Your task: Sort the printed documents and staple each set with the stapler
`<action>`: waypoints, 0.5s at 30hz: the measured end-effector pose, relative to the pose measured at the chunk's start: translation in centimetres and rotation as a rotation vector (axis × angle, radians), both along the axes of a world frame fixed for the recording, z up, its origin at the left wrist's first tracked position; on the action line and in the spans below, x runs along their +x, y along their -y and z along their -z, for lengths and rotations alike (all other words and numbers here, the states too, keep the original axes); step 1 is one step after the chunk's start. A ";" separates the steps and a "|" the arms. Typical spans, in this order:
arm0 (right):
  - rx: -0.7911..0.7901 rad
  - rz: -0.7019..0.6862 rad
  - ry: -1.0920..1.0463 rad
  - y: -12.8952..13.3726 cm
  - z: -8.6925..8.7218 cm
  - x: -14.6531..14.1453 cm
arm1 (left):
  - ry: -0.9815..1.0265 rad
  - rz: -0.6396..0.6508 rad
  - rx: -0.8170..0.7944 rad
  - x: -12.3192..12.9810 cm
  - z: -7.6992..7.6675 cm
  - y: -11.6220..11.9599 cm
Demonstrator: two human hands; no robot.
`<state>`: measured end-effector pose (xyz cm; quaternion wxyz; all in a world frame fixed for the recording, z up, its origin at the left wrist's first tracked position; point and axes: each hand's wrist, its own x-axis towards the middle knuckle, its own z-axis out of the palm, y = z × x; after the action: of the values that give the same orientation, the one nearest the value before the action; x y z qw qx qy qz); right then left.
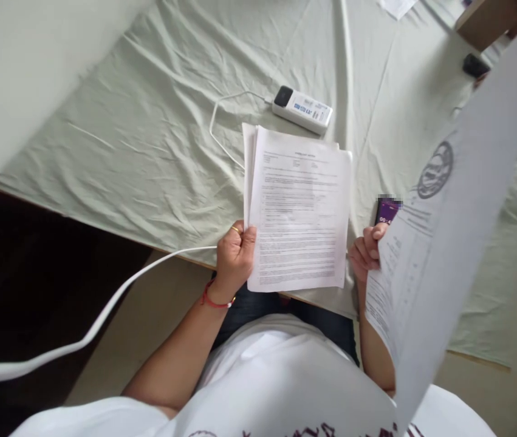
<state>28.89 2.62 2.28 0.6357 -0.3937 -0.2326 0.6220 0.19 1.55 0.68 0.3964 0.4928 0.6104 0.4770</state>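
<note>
Nearest the camera, a sheet (pixel 463 200) rises steeply on the right, bowed along its length, its pale face carrying a round dark emblem, rows of print and some faint marks lower down. The right hand (pixel 367 249) has its fingers curled closed, pinching the sheet at its left edge. In front of the body, at the near edge of the table, is the stack (pixel 301 212): white pages, the top one filled with small, dense lines of type under a short centred heading (too fine to read), while pages beneath stick out unevenly at the upper left and along the top. The left hand (pixel 236 255) is closed on the stack's lower left edge, thumb on top, a ring on one finger and a red bracelet (pixel 217 297) at the wrist. Just beyond the stack, a white power bank (pixel 302 110) with a dark end lies on the wrinkled, pale green cloth (pixel 162 121), a thin cable (pixel 215 115) plugged into it. A phone (pixel 386 209) with a purple screen shows beside the right hand, partly hidden.
</note>
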 end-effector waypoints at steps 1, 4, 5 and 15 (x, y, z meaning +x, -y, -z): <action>0.058 -0.031 0.004 -0.1 0.2 0.1 | 0.001 0.003 0.003 0.0 0.0 0.0; 0.252 -0.134 0.022 -0.5 0.7 0.4 | -0.011 0.005 0.014 -0.1 -0.1 -0.1; 0.262 -0.148 0.029 -0.6 0.7 0.4 | -0.017 0.003 0.016 -0.1 -0.1 -0.1; 0.106 -0.048 0.185 -0.2 -0.7 -0.4 | 0.100 0.004 0.029 -0.1 0.2 -0.1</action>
<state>28.53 2.83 3.01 0.6164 -0.4095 -0.3319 0.5849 0.08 1.61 0.50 0.4201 0.4753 0.5819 0.5089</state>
